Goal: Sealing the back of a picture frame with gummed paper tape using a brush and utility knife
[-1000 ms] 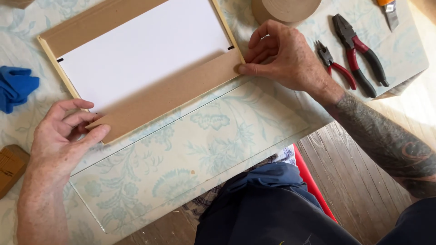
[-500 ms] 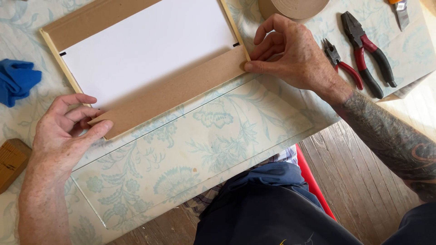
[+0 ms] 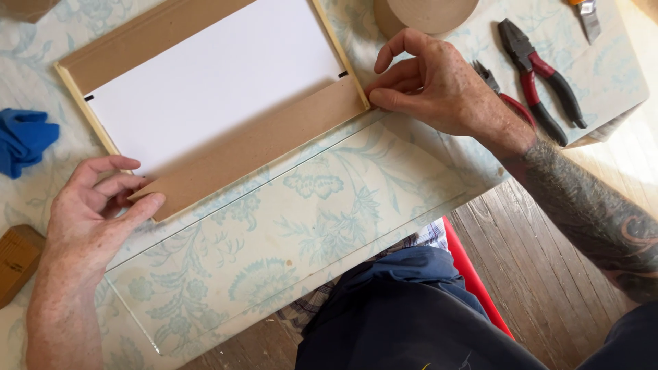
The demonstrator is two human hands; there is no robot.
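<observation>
A wooden picture frame lies face down on the table, with a white backing sheet inside it and brown cardboard strips along its top and bottom. My left hand pinches the left end of the lower cardboard strip at the frame's near left corner. My right hand presses fingertips on the strip's right end at the frame's near right corner. A clear glass pane lies flat on the floral tablecloth just in front of the frame, reaching the table edge.
A roll of brown tape sits behind my right hand. Red-handled pliers and small cutters lie to its right, a scraper beyond. A blue cloth and a brown wooden block lie at the left. Wooden floor shows below.
Both hands keep their places on the frame's near corners. The view has shifted slightly, so frame and tools sit a little higher and further right in the picture.
</observation>
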